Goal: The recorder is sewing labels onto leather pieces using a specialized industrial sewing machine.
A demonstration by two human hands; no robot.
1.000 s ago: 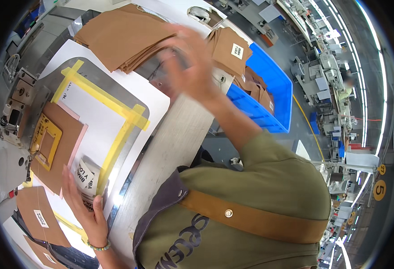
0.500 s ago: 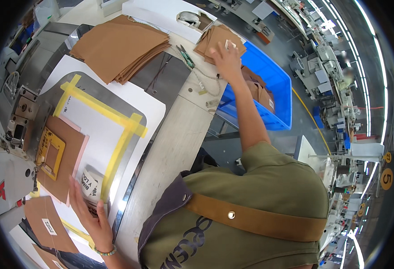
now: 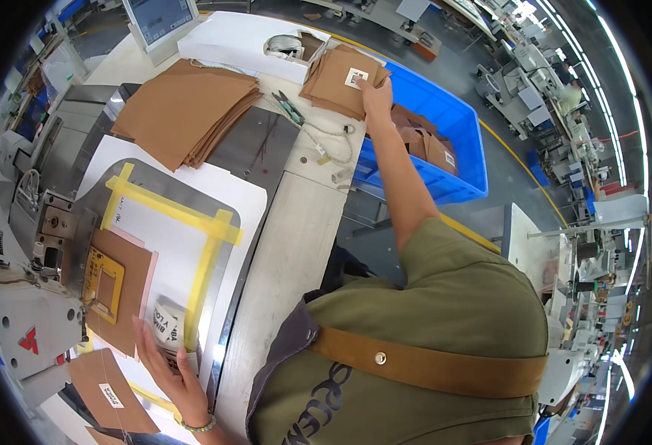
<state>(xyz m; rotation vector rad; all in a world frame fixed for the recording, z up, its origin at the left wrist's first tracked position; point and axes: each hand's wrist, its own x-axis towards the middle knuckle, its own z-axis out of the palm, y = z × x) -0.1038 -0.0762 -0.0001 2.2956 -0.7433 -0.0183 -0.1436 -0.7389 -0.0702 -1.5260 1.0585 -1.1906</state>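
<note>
My right hand (image 3: 375,98) is at the right edge of a pile of small brown panels (image 3: 333,80). Its fingers are closed around the edge of the top panel, with the thumb beside a white printed label (image 3: 356,78). My left hand (image 3: 168,374) is open, its fingers stretched out next to loose white labels with black print (image 3: 168,324). By its fingertips lies a brown panel (image 3: 134,276) over a pink-edged layer, with a yellow frame template (image 3: 106,285) on top, under the sewing machine head (image 3: 36,326).
A large stack of brown sheets (image 3: 181,111) lies at the far left. Green-handled snips (image 3: 289,107) and a cord (image 3: 329,137) rest on the table. A blue crate (image 3: 467,167) holding brown pieces stands right of it. A labelled brown piece (image 3: 110,393) hangs at lower left.
My right hand has gone from spread fingers over the small panels to gripping their right edge, uncovering the white label. My left hand stays open by the loose labels. The whole view has shifted slightly.
</note>
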